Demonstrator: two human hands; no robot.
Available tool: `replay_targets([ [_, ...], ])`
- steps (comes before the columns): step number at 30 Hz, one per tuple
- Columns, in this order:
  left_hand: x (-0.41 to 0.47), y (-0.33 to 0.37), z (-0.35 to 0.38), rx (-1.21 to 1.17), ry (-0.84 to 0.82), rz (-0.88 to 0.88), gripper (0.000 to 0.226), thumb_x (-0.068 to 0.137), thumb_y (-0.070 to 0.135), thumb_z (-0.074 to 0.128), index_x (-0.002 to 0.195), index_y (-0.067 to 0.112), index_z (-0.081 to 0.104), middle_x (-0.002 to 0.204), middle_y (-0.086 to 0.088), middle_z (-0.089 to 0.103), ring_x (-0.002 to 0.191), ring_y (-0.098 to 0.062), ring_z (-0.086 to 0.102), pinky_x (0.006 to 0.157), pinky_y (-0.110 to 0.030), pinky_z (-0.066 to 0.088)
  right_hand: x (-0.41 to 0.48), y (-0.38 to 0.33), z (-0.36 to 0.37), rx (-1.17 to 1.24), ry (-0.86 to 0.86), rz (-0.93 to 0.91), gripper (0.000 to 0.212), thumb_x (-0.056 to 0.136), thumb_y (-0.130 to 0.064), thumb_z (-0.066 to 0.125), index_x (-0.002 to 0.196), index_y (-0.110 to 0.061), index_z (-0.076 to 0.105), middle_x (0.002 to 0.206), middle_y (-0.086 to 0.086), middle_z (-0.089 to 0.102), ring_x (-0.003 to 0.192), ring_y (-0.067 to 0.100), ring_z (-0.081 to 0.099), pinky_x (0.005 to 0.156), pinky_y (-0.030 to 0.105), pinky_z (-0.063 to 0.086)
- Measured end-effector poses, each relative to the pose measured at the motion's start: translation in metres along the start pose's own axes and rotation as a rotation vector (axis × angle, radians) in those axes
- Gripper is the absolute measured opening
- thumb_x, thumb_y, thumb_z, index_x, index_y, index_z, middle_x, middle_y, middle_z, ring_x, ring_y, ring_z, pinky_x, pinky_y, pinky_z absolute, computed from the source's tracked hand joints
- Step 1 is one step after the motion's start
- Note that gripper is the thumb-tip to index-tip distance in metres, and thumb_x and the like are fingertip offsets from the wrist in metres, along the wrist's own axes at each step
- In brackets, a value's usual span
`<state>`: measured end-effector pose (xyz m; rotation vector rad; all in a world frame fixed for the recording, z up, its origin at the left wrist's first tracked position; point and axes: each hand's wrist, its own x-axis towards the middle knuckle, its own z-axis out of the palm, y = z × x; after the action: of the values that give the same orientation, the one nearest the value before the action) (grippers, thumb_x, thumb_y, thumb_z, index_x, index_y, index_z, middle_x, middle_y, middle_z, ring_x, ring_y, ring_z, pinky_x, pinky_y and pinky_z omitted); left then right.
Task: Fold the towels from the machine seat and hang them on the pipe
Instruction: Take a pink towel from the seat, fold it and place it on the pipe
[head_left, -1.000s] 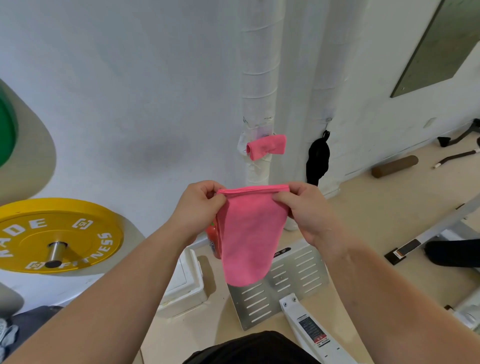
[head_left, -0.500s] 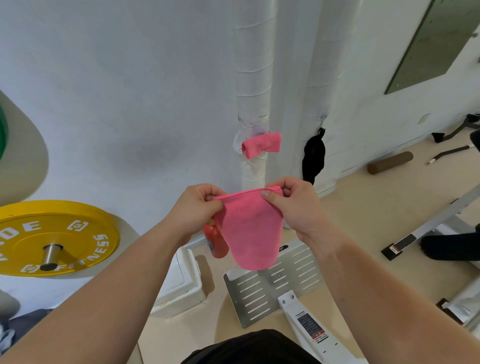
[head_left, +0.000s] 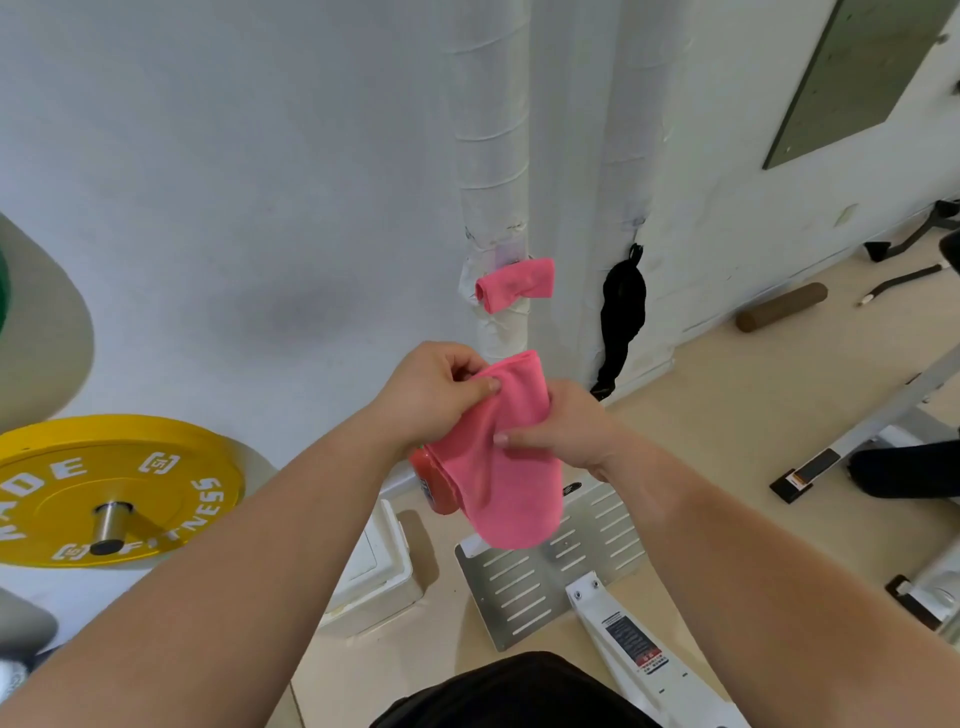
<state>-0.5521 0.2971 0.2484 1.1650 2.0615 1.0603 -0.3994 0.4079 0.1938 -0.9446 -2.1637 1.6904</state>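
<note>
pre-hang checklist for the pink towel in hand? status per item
1. Left hand grips the held towel at its top: ok.
2. Right hand pinches its side, thumb in front: ok.
3. Fold finished: cannot tell; the lower end hangs loose.
4. Pipe in view straight ahead: ok.
5. Room beside the hung towel on the pipe: cannot tell; its support is hidden.

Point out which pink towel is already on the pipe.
The small folded towel on the white wrapped pipe, touched by no hand. The other pink towel is gripped by the left hand and right hand.
</note>
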Motion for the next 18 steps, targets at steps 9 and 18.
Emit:
replay_targets([
  [9, 0.022, -0.014, -0.025, 0.182, 0.246, 0.011, 0.009, 0.091, 0.019, 0.067, 0.084, 0.014, 0.070, 0.083, -0.001, 0.067, 0.074, -0.017, 0.057, 0.066, -0.029, 0.043, 0.008, 0.037, -0.006, -0.316, -0.096, 0.124, 0.041, 0.059, -0.024, 0.081, 0.097, -0.018, 0.068, 0.096, 0.006, 0.071, 0.087, 0.022, 0.065, 0.076, 0.039, 0.055],
  [18, 0.018, -0.065, -0.044, 0.127, 0.381, -0.216, 0.013, 0.095, 0.022, 0.062, 0.086, 0.013, 0.064, 0.083, -0.001, 0.062, 0.076, -0.023, 0.054, 0.065, -0.032, 0.040, -0.002, 0.076, -0.019, -0.215, -0.074, 0.277, 0.006, 0.084, -0.018, 0.072, 0.086, -0.018, 0.066, 0.085, 0.002, 0.061, 0.076, 0.018, 0.056, 0.064, 0.030, 0.046],
])
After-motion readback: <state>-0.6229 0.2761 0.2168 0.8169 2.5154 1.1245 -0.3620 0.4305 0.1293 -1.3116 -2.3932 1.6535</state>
